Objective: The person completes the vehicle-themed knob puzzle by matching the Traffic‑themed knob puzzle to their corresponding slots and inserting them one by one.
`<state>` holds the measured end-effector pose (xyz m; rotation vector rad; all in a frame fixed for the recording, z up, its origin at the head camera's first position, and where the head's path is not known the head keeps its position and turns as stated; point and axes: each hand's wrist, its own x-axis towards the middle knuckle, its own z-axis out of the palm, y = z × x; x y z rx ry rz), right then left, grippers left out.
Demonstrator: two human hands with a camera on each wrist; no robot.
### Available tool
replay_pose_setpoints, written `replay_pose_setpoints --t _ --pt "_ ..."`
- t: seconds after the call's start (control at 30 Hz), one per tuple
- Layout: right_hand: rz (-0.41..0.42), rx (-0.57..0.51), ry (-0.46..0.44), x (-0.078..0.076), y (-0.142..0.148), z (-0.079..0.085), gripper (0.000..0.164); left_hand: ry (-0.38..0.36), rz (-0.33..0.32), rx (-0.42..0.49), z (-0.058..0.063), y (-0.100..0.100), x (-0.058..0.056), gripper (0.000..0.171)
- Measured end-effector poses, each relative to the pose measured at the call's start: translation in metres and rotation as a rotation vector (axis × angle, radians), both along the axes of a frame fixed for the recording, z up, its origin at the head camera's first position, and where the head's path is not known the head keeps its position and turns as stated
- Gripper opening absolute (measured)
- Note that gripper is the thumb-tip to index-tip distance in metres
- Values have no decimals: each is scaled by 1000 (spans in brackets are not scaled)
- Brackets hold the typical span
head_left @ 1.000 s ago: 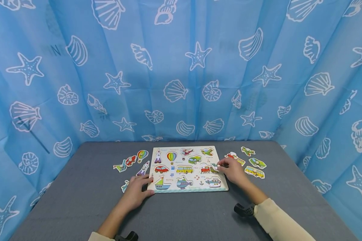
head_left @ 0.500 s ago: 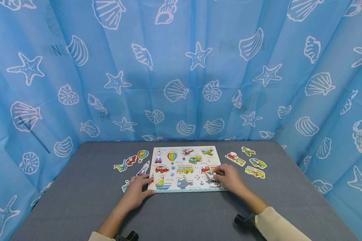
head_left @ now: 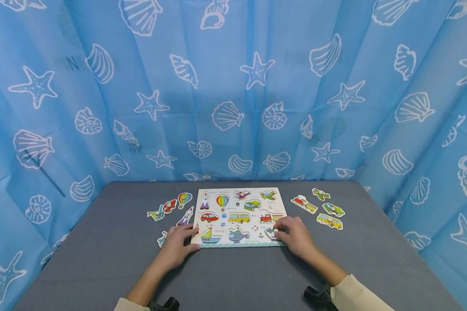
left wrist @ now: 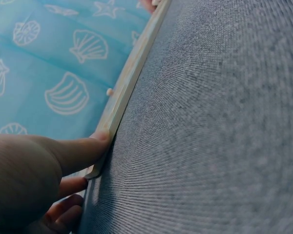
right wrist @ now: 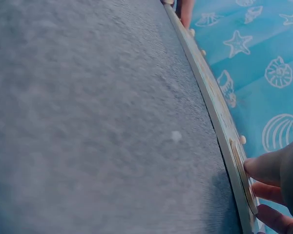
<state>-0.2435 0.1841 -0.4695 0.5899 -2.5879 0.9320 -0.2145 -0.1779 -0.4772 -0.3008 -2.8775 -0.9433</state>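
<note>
A wooden puzzle board (head_left: 243, 245) printed with vehicles lies on the table. My right hand (head_left: 297, 237) pinches a ship puzzle piece (head_left: 270, 234) over the board's lower right, at the ship picture. Seen from the right wrist, that piece (right wrist: 240, 170) stands slightly tilted against the board's face; whether it sits in its recess cannot be told. My left hand (head_left: 174, 247) grips the board's front left corner; in the left wrist view its thumb (left wrist: 85, 152) presses on the edge, and the other fingers curl beyond the corner.
Left of the board lie a balloon piece (head_left: 184, 200), a red car (head_left: 169, 206), a rocket (head_left: 185, 217) and others. To the right are a train (head_left: 304, 204), a plane (head_left: 321, 194), a green truck (head_left: 333, 210) and a bus (head_left: 329, 221). A blue curtain (head_left: 233, 142) hangs behind.
My right hand has brought the ship piece down and left, from beside the train picture to the ship picture. The left hand stays at its corner.
</note>
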Motion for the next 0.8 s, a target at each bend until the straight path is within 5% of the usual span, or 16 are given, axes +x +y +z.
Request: replay_pose_setpoints --t 0.57,0.8 --pt "-38 110 3 9 -3 1 18 12 -8 1 1 0 1 49" --pt "80 145 34 6 5 2 23 15 -9 6 1 1 2 49"
